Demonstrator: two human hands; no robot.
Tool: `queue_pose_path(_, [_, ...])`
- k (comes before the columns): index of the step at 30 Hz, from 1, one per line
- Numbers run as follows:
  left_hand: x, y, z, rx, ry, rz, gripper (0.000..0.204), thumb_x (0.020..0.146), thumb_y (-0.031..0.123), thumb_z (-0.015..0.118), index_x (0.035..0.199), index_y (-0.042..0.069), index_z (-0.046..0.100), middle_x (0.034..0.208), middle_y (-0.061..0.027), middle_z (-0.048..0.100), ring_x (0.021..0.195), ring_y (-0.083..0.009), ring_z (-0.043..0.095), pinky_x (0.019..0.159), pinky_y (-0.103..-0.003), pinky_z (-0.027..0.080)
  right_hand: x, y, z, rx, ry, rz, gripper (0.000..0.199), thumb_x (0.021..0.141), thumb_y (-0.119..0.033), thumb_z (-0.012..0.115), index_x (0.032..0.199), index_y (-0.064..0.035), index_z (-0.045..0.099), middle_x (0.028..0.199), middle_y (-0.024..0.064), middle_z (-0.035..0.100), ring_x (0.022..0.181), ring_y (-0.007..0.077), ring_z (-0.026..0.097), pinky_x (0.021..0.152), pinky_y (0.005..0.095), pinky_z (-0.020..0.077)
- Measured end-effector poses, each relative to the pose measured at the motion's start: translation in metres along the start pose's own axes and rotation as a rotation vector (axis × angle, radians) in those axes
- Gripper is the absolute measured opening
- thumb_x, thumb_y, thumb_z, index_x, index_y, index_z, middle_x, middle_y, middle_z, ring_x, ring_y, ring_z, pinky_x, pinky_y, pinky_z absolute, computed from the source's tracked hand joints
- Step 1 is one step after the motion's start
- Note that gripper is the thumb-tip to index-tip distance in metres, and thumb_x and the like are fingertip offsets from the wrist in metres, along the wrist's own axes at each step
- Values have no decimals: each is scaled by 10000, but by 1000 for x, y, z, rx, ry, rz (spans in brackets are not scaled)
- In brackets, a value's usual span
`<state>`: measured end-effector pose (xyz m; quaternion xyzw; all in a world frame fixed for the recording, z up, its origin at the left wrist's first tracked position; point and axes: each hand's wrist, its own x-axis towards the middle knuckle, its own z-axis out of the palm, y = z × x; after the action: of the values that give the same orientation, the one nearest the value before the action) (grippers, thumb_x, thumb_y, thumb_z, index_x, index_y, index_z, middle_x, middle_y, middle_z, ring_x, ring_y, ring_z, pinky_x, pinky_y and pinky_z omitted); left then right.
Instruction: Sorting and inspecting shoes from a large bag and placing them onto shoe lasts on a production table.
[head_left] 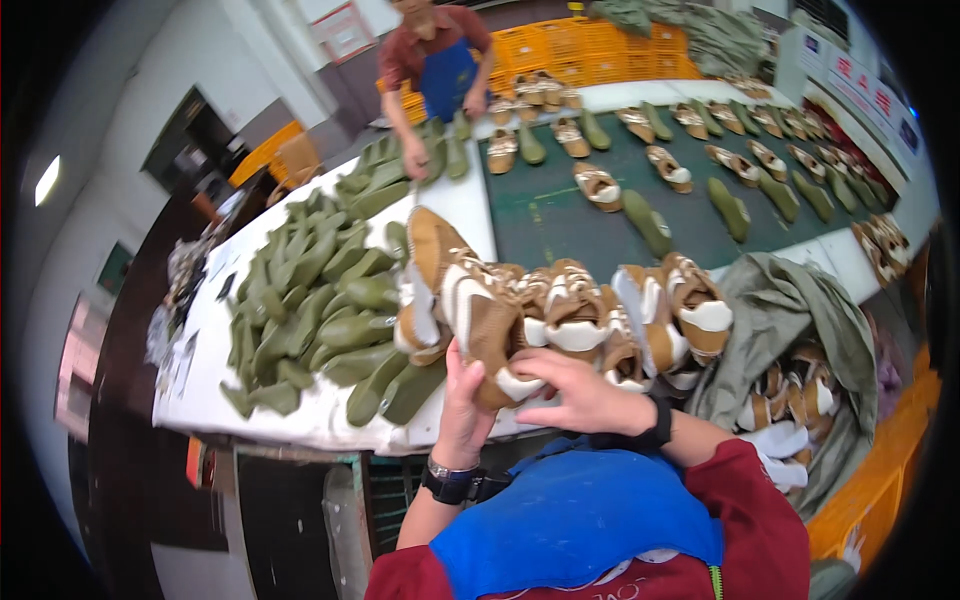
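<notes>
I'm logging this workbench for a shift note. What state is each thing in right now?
Left hand: gripping the brown-and-white shoe upper from below.
Right hand: laid over the same upper, fingers closed on it.
Brown-and-white shoe upper: held up, tilted, off the table.
Row of matching uppers: bunched together at the table edge.
Green shoe lasts: heaped loose on the white table.
Grey-green cloth sack: open, with uppers inside.

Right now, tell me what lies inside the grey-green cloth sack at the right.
The grey-green cloth sack holds more brown-and-white sneaker uppers, piled loosely. Its folds hide how many lie deeper.
</notes>
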<state>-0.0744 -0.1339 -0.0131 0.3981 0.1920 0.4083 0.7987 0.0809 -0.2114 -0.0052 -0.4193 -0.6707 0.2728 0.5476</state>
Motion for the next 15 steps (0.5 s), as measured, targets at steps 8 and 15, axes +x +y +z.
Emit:
queue_pose_path(8, [56, 39, -53, 683, -192, -57, 503, 810, 133, 612, 1253, 45, 390, 1253, -124, 438, 1166, -222, 413, 944, -325, 357, -4, -26, -97, -544, 127, 255, 348, 706, -206, 702, 973, -30, 564, 867, 98, 583, 697, 231, 609, 611, 310, 477])
queue_pose_path(15, [87, 121, -168, 1659, -45, 262, 439, 718, 150, 660, 1101, -4, 513, 1084, -187, 548, 1005, -337, 525, 855, -374, 425, 13, -88, -160, -532, 297, 736, 242, 742, -190, 653, 883, -15, 564, 735, 12, 557, 569, 94, 536, 481, 220, 438])
